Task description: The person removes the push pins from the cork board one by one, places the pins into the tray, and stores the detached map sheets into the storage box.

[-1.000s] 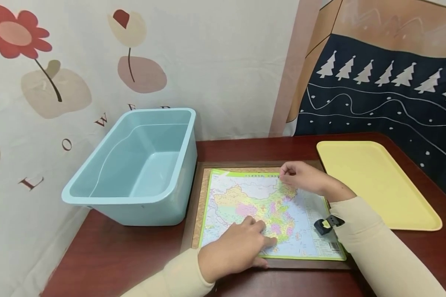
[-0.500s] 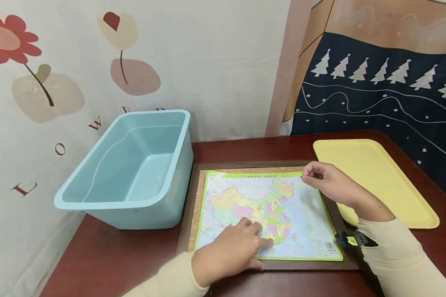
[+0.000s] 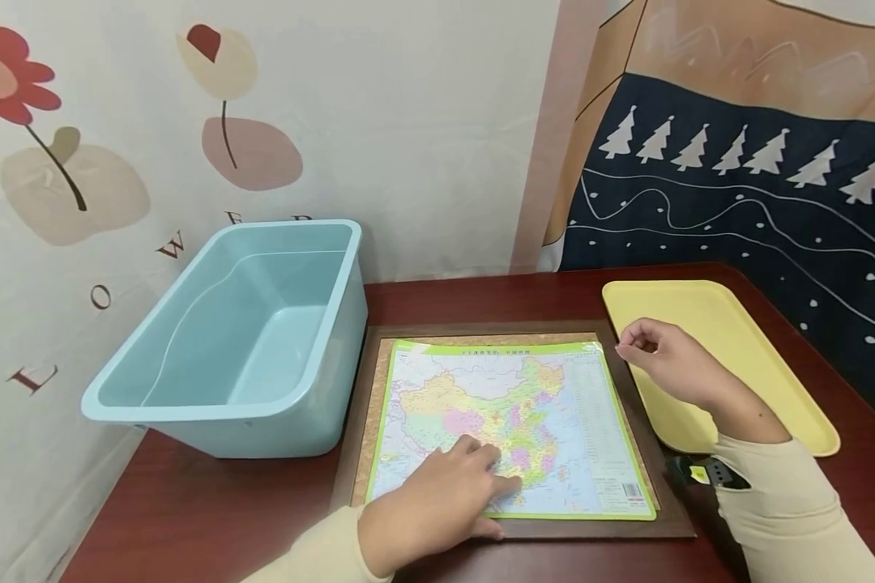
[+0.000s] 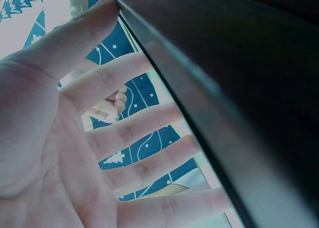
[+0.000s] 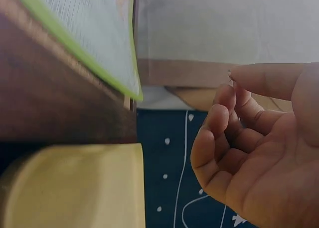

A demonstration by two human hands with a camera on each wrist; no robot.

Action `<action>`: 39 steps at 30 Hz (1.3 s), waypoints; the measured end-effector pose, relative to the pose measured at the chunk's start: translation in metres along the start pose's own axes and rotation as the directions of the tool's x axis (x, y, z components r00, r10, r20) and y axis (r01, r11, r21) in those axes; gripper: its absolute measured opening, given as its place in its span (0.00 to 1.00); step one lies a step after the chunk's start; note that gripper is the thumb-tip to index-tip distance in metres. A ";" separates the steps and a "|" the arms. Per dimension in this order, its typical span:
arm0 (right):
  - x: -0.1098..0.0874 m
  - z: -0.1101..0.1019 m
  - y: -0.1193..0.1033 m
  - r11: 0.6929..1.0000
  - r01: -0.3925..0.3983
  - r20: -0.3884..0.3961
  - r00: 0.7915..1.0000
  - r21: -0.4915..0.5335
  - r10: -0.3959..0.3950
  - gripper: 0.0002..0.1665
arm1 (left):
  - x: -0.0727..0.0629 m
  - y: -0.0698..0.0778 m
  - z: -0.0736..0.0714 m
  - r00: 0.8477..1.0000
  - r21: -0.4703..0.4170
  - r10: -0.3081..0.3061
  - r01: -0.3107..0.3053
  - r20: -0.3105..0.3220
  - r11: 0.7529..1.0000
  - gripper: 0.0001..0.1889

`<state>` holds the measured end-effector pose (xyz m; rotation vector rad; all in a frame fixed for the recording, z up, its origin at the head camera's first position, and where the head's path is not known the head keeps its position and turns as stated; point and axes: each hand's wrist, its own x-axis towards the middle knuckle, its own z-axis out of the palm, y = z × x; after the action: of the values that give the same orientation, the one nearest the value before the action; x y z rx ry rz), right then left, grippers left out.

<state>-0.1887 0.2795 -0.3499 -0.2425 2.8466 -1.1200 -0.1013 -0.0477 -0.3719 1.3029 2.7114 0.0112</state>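
A map with a green border lies on a framed cork board in the head view. My left hand rests on the map's lower part with fingers spread, its thumb at the board's front frame. The left wrist view shows the left palm and its fingers against the board's edge. My right hand is raised beyond the map's upper right corner, over the near side of a yellow tray. Its thumb and index finger pinch a tiny pin, mostly hidden by the fingertips, as the right wrist view shows.
A light-blue plastic tub stands left of the board. The yellow tray lies to the right, close to the board's frame. Behind the dark red table hang a printed white cloth and a navy cloth with trees.
My right hand has moved right, away from the map's top edge, past its upper right corner toward the yellow tray. The left hand stays on the map. The head view has shifted slightly.
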 end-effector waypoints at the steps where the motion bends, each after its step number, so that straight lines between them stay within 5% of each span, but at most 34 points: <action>1: 0.001 0.000 0.002 1.000 -0.002 -0.002 1.000 -0.009 0.002 0.11 | 0.000 0.000 0.000 1.000 0.006 0.003 -0.003 -0.007 1.000 0.29; 17: 0.010 -0.010 0.025 0.980 -0.030 0.026 0.999 -0.198 0.036 0.09 | 0.001 -0.004 -0.004 0.999 0.016 0.003 -0.002 -0.038 1.000 0.29; 39: 0.008 -0.005 0.047 0.970 -0.021 0.166 0.984 -0.244 0.063 0.09 | 0.002 -0.001 0.001 0.999 0.014 0.005 -0.004 -0.034 1.000 0.29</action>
<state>-0.2028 0.3155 -0.3781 -0.2769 2.8121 -0.7048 -0.1027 -0.0471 -0.3732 1.3246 2.7418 0.0155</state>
